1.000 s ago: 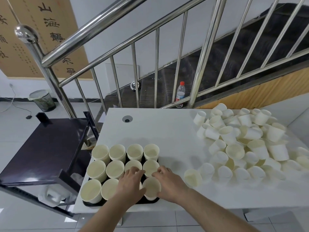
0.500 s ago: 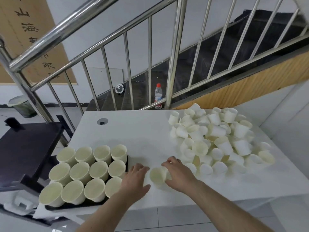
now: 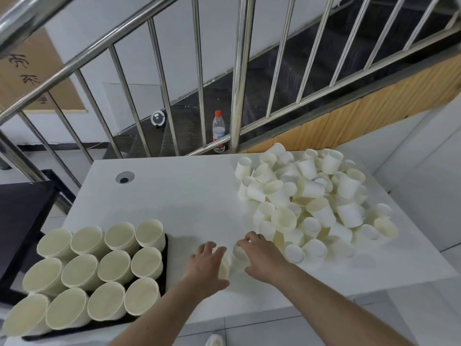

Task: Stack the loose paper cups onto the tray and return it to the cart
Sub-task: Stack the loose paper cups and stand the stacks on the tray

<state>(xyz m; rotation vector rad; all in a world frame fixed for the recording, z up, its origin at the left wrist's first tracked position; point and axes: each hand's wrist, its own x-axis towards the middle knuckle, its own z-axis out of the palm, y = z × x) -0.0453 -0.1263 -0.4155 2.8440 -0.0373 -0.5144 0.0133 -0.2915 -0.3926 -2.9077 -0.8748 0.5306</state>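
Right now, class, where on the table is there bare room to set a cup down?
Bare table lies between the tray and the loose pile, back to the cable hole. The right side is crowded with cups; both hands fill the front gap.

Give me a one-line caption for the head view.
Both hands, left hand and right hand, close on a paper cup between the filled tray and loose cup pile.

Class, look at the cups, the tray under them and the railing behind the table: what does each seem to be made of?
Cups: apparently paper, matte cream, thin rolled rims. Tray: black, with a raised edge; probably plastic, though little of it shows. Railing: polished metal, likely stainless steel, with bright mirror-like reflections.
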